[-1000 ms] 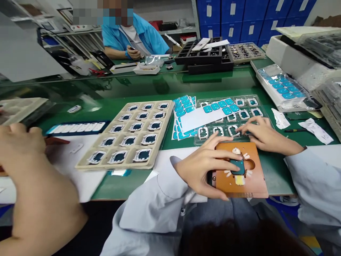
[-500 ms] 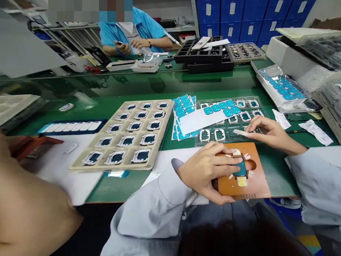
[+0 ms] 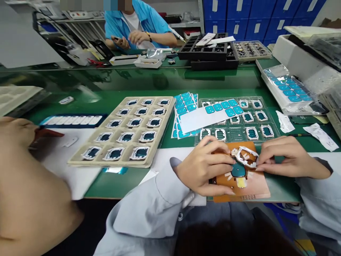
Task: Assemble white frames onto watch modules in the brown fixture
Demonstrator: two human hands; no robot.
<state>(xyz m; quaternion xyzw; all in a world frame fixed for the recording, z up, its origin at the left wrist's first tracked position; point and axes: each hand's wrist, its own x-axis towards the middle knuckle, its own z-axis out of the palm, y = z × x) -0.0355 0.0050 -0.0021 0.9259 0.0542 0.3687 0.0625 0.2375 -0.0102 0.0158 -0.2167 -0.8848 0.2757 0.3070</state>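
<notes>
Near four o'clock of my remote view, an orange block [image 3: 257,183] is lying at the front edge of the green bench [image 3: 112,183], and a teal plate [image 3: 238,171] is sitting on it. Taking the block as my clock centre, I am seeing the right hand [image 3: 289,158] at three o'clock, its thumb and fingertips pinching a pale frame [image 3: 242,161] by the right end. The frame is tilting over the block, between one and two o'clock of the plate; whether the two are touching, I cannot tell. At nine o'clock the left hand [image 3: 205,167] is resting spread over the block, fingers unclenched, tips reaching the plate's upper left edge.

I am judging the frame light and stiff but thin, probably needing a gentle pinch on its outer rim, since hard squeezing could be bending it. The plate is looking smooth and glossy, likely slippery and easily scratched, so I am favouring its edges for a hold. The block is seeming the heavier, steadier piece.

Small characters are running along the block's near edge at six o'clock, too blurred for reading. White labels [image 3: 239,5] are marking the blue bins [image 3: 262,17] towards twelve o'clock, also illegible, and I am making out no brand
</notes>
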